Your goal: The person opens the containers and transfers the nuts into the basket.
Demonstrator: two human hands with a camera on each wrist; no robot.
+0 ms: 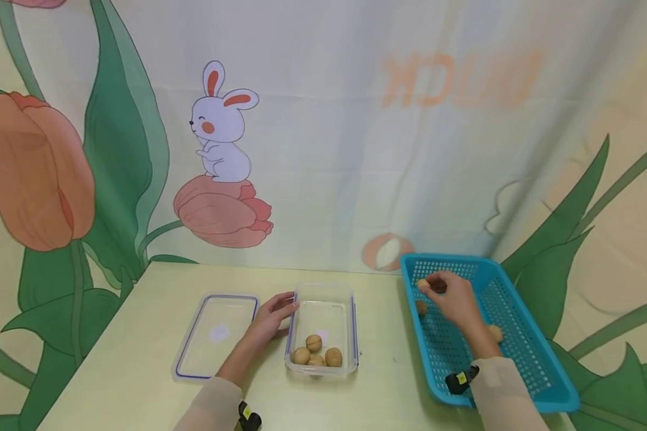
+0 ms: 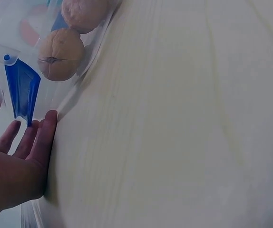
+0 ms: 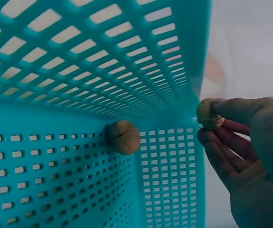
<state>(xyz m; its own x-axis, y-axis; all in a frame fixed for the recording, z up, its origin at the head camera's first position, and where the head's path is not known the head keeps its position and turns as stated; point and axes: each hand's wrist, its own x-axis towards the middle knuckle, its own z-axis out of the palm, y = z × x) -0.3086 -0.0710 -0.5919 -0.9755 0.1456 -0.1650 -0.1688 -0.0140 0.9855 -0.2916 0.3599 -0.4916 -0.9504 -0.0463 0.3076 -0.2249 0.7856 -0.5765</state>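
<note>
The right hand [image 1: 455, 299] pinches a walnut [image 3: 209, 115], while the left hand [image 1: 269, 318], loosely spread, touches a clear container [image 1: 330, 318].

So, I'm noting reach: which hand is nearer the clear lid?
Left. The left hand is just right of the clear lid, touching the container; the right hand is farther off, beyond the container, pinching a walnut over the blue basket.

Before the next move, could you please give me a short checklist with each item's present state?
1. Single walnut pinched in the right hand: ok.
2. Left hand touching the box: ok.
3. Lid off the box, lying beside it: ok.
4. Bare space left in the box beyond its four visible walnuts: ok.
5. Basket emptied: not ok, two walnuts show inside.
</note>
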